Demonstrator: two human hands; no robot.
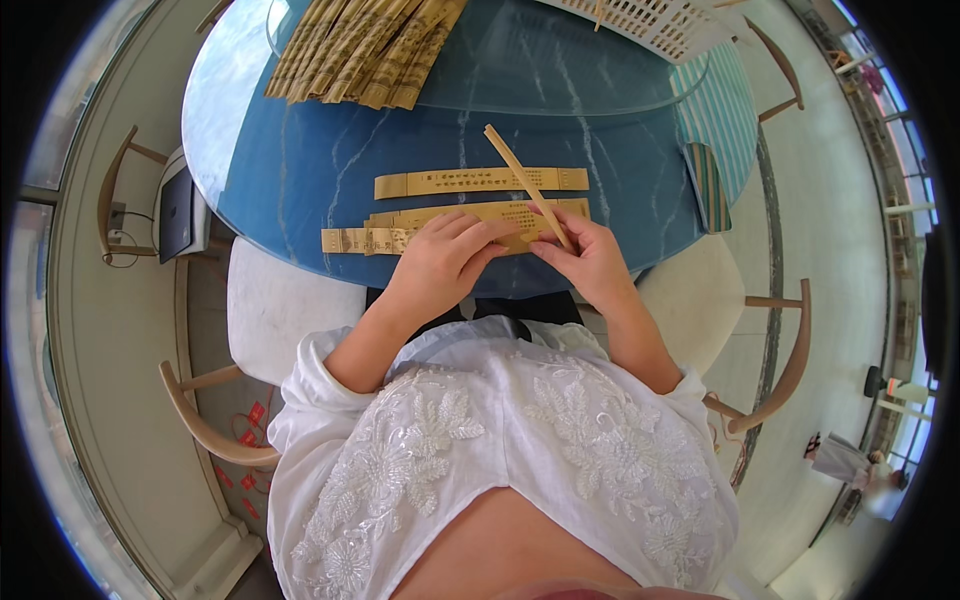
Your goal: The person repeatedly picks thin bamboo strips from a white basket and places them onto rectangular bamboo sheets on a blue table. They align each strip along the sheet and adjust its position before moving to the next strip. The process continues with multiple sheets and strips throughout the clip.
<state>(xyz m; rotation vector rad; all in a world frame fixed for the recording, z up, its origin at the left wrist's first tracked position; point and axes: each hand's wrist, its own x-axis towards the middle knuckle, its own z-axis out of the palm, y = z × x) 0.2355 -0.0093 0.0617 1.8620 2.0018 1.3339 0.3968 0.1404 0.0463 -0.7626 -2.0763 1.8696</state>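
Wooden chopsticks [515, 167] pinched low by right hand [588, 252], slanted over lone gold sleeve [430, 183]. Stacked sleeves [345, 240] partly covered by left hand [445, 260], fingers together; grip can't be told. Near table edge [290, 252] close; clear room right, toward striped case [708, 188].

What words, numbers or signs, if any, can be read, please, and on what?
None reads clearly:
Upper gold strip: dark characters, too small.
Lower gold strips: small print, unreadable.
Bundled gold strips: dark print, blurred.
Laptop lid: mark, too small.
Red tags: any text blurred.
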